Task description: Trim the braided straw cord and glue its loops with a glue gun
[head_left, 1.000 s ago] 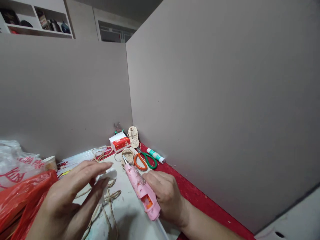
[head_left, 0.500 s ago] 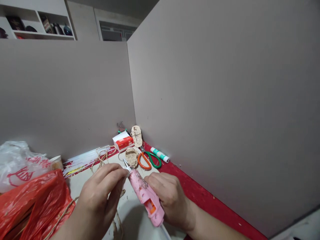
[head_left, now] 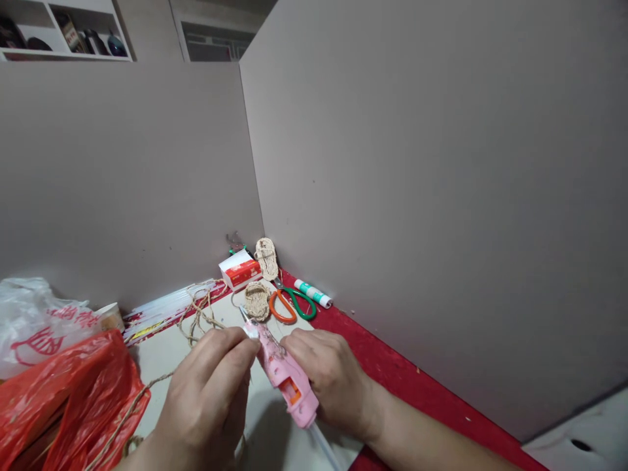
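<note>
A pink glue gun (head_left: 289,379) lies across the middle, its metal nozzle pointing up and to the left. My right hand (head_left: 333,373) is closed round its far side, with a clear glue stick (head_left: 324,445) coming out of the back end. Pinched in the fingers of my left hand (head_left: 210,379) is a small white piece (head_left: 251,329), which looks like tissue, against the gun just behind the nozzle. Beyond the tip lies a small woven straw slipper (head_left: 257,301). A second woven sole (head_left: 266,259) leans in the corner.
Scissors with orange and green handles (head_left: 300,303) lie by a green-and-white roll (head_left: 313,293). A red-and-white box (head_left: 240,269), glue sticks (head_left: 167,304) and twisted cord (head_left: 199,314) are at the back. Plastic bags (head_left: 83,392) fill the left. Grey panels (head_left: 417,196) enclose the corner.
The view has shifted slightly, so the background sits higher. My left hand with the white piece has moved a little down and right along the gun's front; my right hand keeps its hold.
</note>
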{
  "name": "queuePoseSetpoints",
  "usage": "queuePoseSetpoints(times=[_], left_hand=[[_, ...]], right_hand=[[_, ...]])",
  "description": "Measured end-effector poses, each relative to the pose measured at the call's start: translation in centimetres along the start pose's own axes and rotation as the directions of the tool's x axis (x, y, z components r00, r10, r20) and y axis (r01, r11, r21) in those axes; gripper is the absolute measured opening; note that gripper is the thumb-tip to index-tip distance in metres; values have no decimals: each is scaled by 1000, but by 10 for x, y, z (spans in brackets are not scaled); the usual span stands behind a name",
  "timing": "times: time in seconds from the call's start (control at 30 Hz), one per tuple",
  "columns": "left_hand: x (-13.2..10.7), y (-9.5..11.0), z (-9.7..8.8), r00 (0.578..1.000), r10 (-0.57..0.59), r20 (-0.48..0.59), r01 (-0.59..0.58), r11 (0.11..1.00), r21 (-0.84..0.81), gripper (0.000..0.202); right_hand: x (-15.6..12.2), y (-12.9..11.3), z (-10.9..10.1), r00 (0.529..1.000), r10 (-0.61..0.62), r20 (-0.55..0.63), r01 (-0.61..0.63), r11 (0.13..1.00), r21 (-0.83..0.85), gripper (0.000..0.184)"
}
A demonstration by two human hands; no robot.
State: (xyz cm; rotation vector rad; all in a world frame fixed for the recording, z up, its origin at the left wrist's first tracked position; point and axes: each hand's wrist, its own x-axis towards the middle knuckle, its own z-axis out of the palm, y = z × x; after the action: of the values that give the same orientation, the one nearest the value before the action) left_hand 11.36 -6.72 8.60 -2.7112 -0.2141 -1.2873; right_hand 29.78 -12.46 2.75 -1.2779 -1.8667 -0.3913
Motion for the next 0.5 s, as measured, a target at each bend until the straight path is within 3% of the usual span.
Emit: queuePoseSetpoints(times=[0.2, 0.27, 0.33, 0.4, 0.5], left_hand=[[8, 11, -3, 994, -25, 104, 50, 967, -248, 32], [14, 15, -11, 985, -73, 159, 131, 910, -393, 29], [17, 16, -20, 961, -195, 195, 267, 833, -484, 25], [18, 10, -25, 899, -383, 213, 437, 735, -519, 17], [16, -8, -20, 725, -635, 269, 645, 488, -588, 5]], right_hand=[[-1, 4, 5, 996, 39, 78, -39, 999, -3, 26], [1, 10, 3, 994, 89, 67, -93, 994, 50, 24], [4, 18, -3, 977, 214, 6, -214, 970, 116, 21], [7, 28, -11, 929, 357, -96, -338, 925, 173, 14], [10, 37, -22, 846, 487, -217, -432, 864, 258, 9]])
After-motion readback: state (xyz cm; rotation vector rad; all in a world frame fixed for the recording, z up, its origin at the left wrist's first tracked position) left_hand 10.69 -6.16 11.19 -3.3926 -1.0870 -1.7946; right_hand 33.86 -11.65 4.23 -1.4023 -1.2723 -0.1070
